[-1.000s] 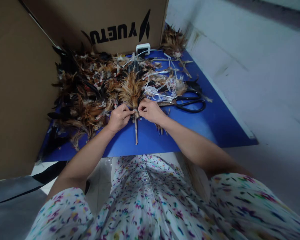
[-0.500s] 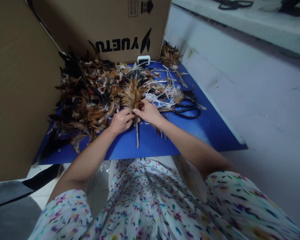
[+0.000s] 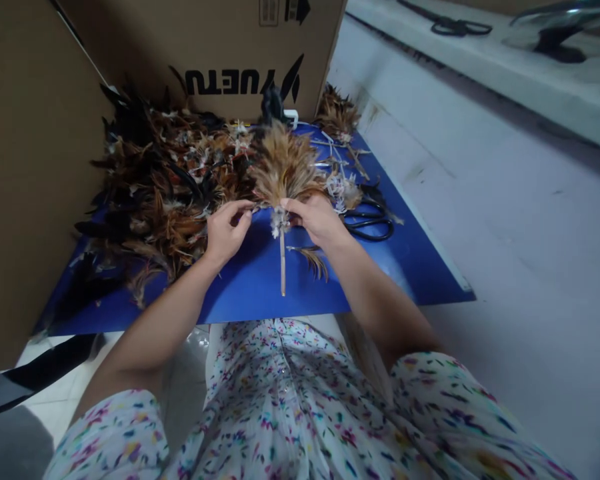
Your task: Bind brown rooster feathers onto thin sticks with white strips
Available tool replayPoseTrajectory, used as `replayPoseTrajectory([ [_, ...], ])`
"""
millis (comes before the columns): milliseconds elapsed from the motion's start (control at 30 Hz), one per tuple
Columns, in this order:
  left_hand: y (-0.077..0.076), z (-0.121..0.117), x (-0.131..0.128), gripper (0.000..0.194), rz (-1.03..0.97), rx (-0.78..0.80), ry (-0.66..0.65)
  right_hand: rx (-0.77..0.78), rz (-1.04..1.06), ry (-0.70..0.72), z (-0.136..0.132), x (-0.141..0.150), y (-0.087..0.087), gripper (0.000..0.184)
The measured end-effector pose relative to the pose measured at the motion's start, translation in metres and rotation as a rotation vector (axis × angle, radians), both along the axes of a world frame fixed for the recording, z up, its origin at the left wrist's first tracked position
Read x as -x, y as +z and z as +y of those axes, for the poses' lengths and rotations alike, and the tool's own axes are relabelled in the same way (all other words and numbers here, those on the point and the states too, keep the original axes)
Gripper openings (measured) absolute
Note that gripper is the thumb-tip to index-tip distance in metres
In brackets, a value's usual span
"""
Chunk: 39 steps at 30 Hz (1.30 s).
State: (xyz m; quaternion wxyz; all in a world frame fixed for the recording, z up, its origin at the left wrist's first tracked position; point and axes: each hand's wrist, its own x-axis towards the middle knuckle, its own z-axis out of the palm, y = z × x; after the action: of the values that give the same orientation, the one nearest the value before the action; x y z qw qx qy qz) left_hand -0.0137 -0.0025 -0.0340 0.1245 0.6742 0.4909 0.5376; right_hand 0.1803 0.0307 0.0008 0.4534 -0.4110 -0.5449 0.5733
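Observation:
A feather duster (image 3: 286, 167), brown feathers fanned out with black ones at the tip, is held by my right hand (image 3: 321, 217) at the pale quill ends. Its thin stick (image 3: 283, 267) points down toward me. To the left of the duster is my left hand (image 3: 227, 230), thumb and forefinger curled together at the edge of a loose feather pile (image 3: 165, 207). Whatever sits between those fingertips is too small to name. One loose brown feather tuft (image 3: 315, 262) lies on the blue board just below my right hand.
Black-handled scissors (image 3: 370, 223) lie right of my right hand, beside white string (image 3: 341, 187). Another feather bundle (image 3: 337, 110) rests at the back right. A cardboard box (image 3: 220, 40) stands behind the blue board (image 3: 380, 280), a pale wall (image 3: 455, 180) at the right.
My hands were together at the base of the feathers. My left hand has moved away to the left, and the duster is raised a little in my right hand, its quill ends now showing.

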Motion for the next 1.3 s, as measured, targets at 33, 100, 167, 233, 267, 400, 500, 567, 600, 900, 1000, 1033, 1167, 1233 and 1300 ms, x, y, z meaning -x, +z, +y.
replayPoseTrajectory([
  [33,0.000,0.001,-0.001,0.021,-0.150,0.123,-0.046,-0.011,0.042,0.007,0.000,-0.002,0.000,0.029],
  [100,0.001,0.001,-0.006,0.030,-0.455,0.377,-0.178,-0.036,0.076,0.013,0.000,-0.002,-0.004,0.038],
  [167,0.005,-0.004,-0.013,0.036,-0.687,0.576,-0.293,-0.072,0.056,-0.003,0.001,-0.001,-0.011,0.039],
  [233,0.011,-0.010,-0.020,0.040,-0.811,0.739,-0.405,-0.119,0.001,-0.027,0.000,0.001,-0.016,0.035],
  [267,0.014,-0.012,-0.023,0.042,-0.849,0.813,-0.464,-0.144,-0.035,-0.030,-0.001,0.002,-0.017,0.032],
  [400,0.018,-0.017,-0.026,0.044,-0.909,0.961,-0.591,-0.181,-0.200,-0.014,-0.006,0.003,-0.014,0.024],
  [500,0.015,-0.016,-0.024,0.040,-0.928,0.929,-0.614,-0.197,-0.210,-0.026,-0.007,0.004,-0.010,0.020],
  [567,0.014,-0.016,-0.023,0.038,-0.939,0.918,-0.638,-0.247,-0.197,0.008,-0.007,0.005,-0.009,0.019],
  [600,0.015,-0.016,-0.023,0.038,-0.942,0.924,-0.650,-0.273,-0.201,0.029,-0.007,0.005,-0.008,0.020],
  [900,0.021,-0.016,-0.019,0.040,-0.982,0.995,-0.688,-0.333,-0.136,0.054,-0.003,0.011,-0.012,0.030],
  [1000,0.022,-0.017,-0.017,0.038,-0.972,0.959,-0.705,-0.355,-0.121,0.061,0.000,0.013,-0.016,0.031],
  [1033,0.022,-0.017,-0.016,0.037,-0.967,0.940,-0.702,-0.365,-0.112,0.060,0.001,0.013,-0.018,0.031],
  [1167,0.026,-0.014,-0.008,0.034,-0.994,0.842,-0.670,-0.384,-0.124,0.013,0.005,0.011,-0.022,0.026],
  [1233,0.029,-0.012,-0.003,0.032,-1.012,0.797,-0.634,-0.404,-0.231,-0.009,0.004,0.005,-0.018,0.038],
  [1300,0.033,-0.009,0.001,0.029,-1.043,0.762,-0.580,-0.452,-0.421,0.009,-0.002,-0.004,-0.009,0.041],
])
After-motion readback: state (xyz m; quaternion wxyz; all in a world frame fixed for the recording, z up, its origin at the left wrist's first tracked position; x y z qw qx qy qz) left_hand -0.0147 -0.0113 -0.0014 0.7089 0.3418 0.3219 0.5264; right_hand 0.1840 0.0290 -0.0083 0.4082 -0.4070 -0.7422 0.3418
